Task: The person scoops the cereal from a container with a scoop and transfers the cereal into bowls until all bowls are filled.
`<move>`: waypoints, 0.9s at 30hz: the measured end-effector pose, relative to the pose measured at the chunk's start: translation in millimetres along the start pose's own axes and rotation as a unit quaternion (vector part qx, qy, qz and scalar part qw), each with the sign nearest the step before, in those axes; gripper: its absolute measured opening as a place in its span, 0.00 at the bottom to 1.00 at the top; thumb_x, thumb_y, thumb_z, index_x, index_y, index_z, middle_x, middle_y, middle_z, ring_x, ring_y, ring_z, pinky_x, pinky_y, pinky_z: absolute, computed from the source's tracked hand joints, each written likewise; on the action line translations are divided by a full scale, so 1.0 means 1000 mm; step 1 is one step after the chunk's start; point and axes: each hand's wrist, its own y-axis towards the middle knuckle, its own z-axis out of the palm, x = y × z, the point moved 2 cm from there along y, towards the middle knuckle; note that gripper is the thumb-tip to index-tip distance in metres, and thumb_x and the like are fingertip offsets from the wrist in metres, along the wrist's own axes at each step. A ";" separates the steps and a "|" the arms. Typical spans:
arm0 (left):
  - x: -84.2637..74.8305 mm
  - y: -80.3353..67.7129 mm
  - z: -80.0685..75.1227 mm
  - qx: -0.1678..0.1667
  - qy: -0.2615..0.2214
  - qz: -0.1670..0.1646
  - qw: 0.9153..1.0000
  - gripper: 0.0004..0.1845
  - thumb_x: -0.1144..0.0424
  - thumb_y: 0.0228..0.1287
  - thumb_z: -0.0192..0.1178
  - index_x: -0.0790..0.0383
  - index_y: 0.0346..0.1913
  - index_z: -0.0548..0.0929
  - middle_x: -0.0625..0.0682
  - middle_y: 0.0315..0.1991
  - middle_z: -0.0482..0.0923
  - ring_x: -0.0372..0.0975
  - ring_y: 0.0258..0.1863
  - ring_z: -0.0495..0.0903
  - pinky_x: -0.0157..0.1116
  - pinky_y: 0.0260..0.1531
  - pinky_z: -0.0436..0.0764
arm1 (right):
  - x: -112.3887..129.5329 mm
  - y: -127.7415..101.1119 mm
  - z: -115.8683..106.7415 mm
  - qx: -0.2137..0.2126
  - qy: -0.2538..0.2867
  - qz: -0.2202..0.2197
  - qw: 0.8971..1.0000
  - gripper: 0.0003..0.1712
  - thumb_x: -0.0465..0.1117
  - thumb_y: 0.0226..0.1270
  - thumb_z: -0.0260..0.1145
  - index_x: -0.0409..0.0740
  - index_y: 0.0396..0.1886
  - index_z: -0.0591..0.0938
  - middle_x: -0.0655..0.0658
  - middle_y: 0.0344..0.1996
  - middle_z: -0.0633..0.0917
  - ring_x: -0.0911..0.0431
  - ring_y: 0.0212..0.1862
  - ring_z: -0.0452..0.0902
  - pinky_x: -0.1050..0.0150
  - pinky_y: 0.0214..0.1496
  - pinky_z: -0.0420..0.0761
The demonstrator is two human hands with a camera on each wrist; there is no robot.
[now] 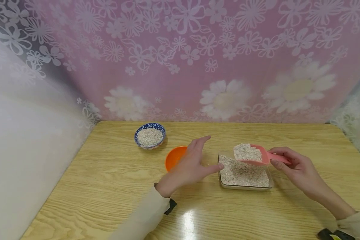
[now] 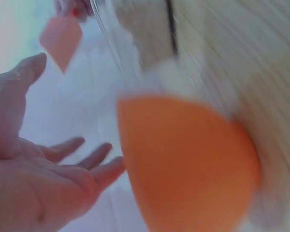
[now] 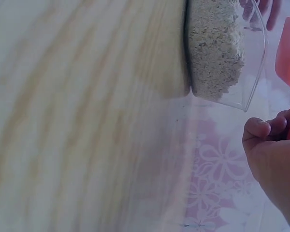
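My right hand [image 1: 300, 170] grips the handle of a pink scoop [image 1: 264, 155], which is heaped with oat flakes [image 1: 246, 152]. The scoop hangs over a clear rectangular container [image 1: 246, 187] that holds more flakes. In the right wrist view the curled fingers [image 3: 261, 128] wrap the scoop's handle, and the container's side shows the flakes through it. My left hand [image 1: 189, 166] is spread, thumb apart from the fingers, above an orange bowl [image 1: 174, 158] that it partly hides. Fingertips come right at the rim of the orange bowl [image 2: 188, 154] in the left wrist view.
A blue-and-white patterned bowl [image 1: 150, 146] filled with oat flakes stands farther back on the left of the wooden table [image 1: 108, 186]. Behind the table hangs a pink flowered curtain [image 1: 180, 83]. A pale wall-like surface [image 1: 27, 140] borders the left side.
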 end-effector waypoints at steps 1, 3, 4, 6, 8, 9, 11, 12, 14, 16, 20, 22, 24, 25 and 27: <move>0.005 -0.002 -0.006 -0.007 0.003 0.004 1.000 0.50 0.36 0.64 0.66 0.40 0.82 0.52 0.49 0.81 0.53 0.46 0.79 0.58 0.54 0.72 0.69 | 0.001 0.001 0.000 -0.003 0.000 -0.001 1.000 0.16 0.26 0.72 0.62 0.37 0.56 0.81 0.58 0.36 0.83 0.61 0.28 0.68 0.64 0.24 0.67; 0.017 -0.006 -0.016 -0.021 0.009 0.013 1.000 0.48 0.36 0.64 0.66 0.41 0.81 0.55 0.47 0.79 0.56 0.45 0.78 0.61 0.54 0.71 0.71 | 0.002 0.002 0.001 -0.008 -0.002 -0.003 1.000 0.15 0.26 0.72 0.63 0.38 0.56 0.81 0.58 0.34 0.82 0.61 0.26 0.66 0.64 0.23 0.66; 0.022 -0.007 -0.021 -0.028 0.014 0.018 0.999 0.47 0.36 0.63 0.66 0.41 0.81 0.56 0.47 0.79 0.57 0.45 0.77 0.62 0.54 0.71 0.71 | 0.003 0.003 0.001 -0.010 -0.004 -0.004 1.000 0.15 0.26 0.72 0.63 0.38 0.55 0.81 0.58 0.34 0.82 0.61 0.26 0.66 0.64 0.23 0.66; 0.033 -0.011 -0.028 -0.035 0.018 0.021 0.999 0.47 0.36 0.63 0.66 0.40 0.80 0.56 0.45 0.79 0.58 0.45 0.77 0.62 0.54 0.71 0.71 | 0.005 0.004 0.002 -0.012 -0.005 -0.005 1.000 0.15 0.25 0.71 0.63 0.38 0.55 0.82 0.59 0.33 0.81 0.61 0.26 0.65 0.64 0.22 0.66; 0.043 -0.015 -0.033 -0.038 0.012 0.016 0.999 0.47 0.37 0.63 0.67 0.39 0.80 0.56 0.45 0.79 0.57 0.46 0.77 0.62 0.55 0.71 0.70 | 0.007 0.006 0.003 -0.012 -0.004 -0.007 1.000 0.15 0.25 0.71 0.64 0.38 0.55 0.82 0.59 0.33 0.81 0.61 0.26 0.65 0.64 0.22 0.66; 0.048 -0.016 -0.036 -0.037 0.010 0.013 0.999 0.47 0.37 0.63 0.67 0.39 0.80 0.56 0.45 0.79 0.56 0.46 0.77 0.62 0.56 0.72 0.69 | 0.008 0.007 0.004 -0.013 -0.001 -0.008 1.000 0.15 0.25 0.71 0.64 0.38 0.54 0.82 0.59 0.33 0.81 0.61 0.26 0.66 0.64 0.23 0.66; 0.058 -0.019 -0.038 -0.034 0.010 0.004 0.999 0.47 0.38 0.63 0.67 0.39 0.80 0.56 0.45 0.80 0.55 0.48 0.77 0.62 0.56 0.72 0.69 | 0.010 0.010 0.005 -0.013 0.005 -0.013 1.000 0.15 0.25 0.70 0.64 0.38 0.54 0.82 0.58 0.33 0.81 0.61 0.26 0.66 0.64 0.23 0.66; 0.062 -0.020 -0.039 -0.032 0.011 0.000 0.999 0.47 0.38 0.63 0.68 0.39 0.80 0.56 0.46 0.80 0.55 0.49 0.77 0.63 0.56 0.72 0.69 | 0.010 0.011 0.006 -0.015 0.009 -0.017 1.000 0.15 0.24 0.70 0.64 0.38 0.54 0.82 0.58 0.33 0.81 0.61 0.27 0.66 0.64 0.24 0.66; 0.070 -0.021 -0.040 -0.026 0.021 -0.004 0.999 0.49 0.38 0.61 0.69 0.42 0.81 0.56 0.48 0.79 0.56 0.50 0.76 0.64 0.56 0.72 0.69 | 0.012 0.012 0.007 -0.018 0.015 -0.024 0.999 0.16 0.23 0.69 0.64 0.38 0.54 0.82 0.59 0.33 0.82 0.62 0.27 0.67 0.65 0.24 0.66; 0.075 -0.022 -0.040 -0.011 0.030 -0.008 0.999 0.52 0.39 0.59 0.70 0.45 0.81 0.55 0.50 0.79 0.56 0.50 0.75 0.65 0.56 0.70 0.70 | 0.013 0.014 0.010 -0.021 0.021 -0.033 0.999 0.16 0.23 0.69 0.64 0.36 0.54 0.82 0.59 0.33 0.82 0.62 0.27 0.68 0.65 0.24 0.66; 0.082 -0.025 -0.039 0.031 0.034 -0.023 0.999 0.59 0.37 0.55 0.73 0.50 0.82 0.51 0.55 0.79 0.54 0.51 0.72 0.66 0.57 0.66 0.74 | 0.018 0.016 0.016 -0.026 0.032 -0.044 0.998 0.16 0.21 0.67 0.64 0.35 0.53 0.82 0.59 0.31 0.81 0.62 0.28 0.68 0.65 0.24 0.67; 0.086 -0.026 -0.039 0.053 0.031 -0.033 0.998 0.63 0.37 0.52 0.74 0.51 0.83 0.47 0.56 0.80 0.52 0.52 0.72 0.66 0.58 0.66 0.75 | 0.022 0.018 0.020 -0.026 0.033 -0.046 0.998 0.16 0.22 0.67 0.64 0.35 0.52 0.82 0.58 0.31 0.81 0.62 0.28 0.68 0.66 0.25 0.68; 0.091 -0.026 -0.038 0.069 0.027 -0.037 0.997 0.66 0.37 0.51 0.75 0.53 0.84 0.44 0.58 0.80 0.50 0.53 0.73 0.65 0.58 0.66 0.74 | 0.027 0.020 0.023 -0.025 0.033 -0.047 0.998 0.16 0.21 0.67 0.64 0.35 0.53 0.82 0.60 0.31 0.81 0.63 0.28 0.68 0.66 0.26 0.69; 0.092 -0.026 -0.038 0.076 0.022 -0.039 0.996 0.67 0.38 0.50 0.75 0.53 0.84 0.43 0.58 0.81 0.49 0.53 0.74 0.64 0.58 0.67 0.73 | 0.029 0.021 0.025 -0.024 0.031 -0.047 0.998 0.16 0.22 0.68 0.65 0.35 0.53 0.83 0.59 0.31 0.81 0.63 0.28 0.69 0.66 0.26 0.69; 0.095 -0.026 -0.038 0.083 0.011 -0.038 0.996 0.68 0.39 0.50 0.76 0.54 0.84 0.42 0.58 0.82 0.49 0.53 0.74 0.63 0.58 0.69 0.71 | 0.032 0.023 0.027 -0.021 0.030 -0.047 0.998 0.15 0.25 0.69 0.65 0.36 0.53 0.83 0.58 0.32 0.82 0.63 0.28 0.69 0.67 0.26 0.70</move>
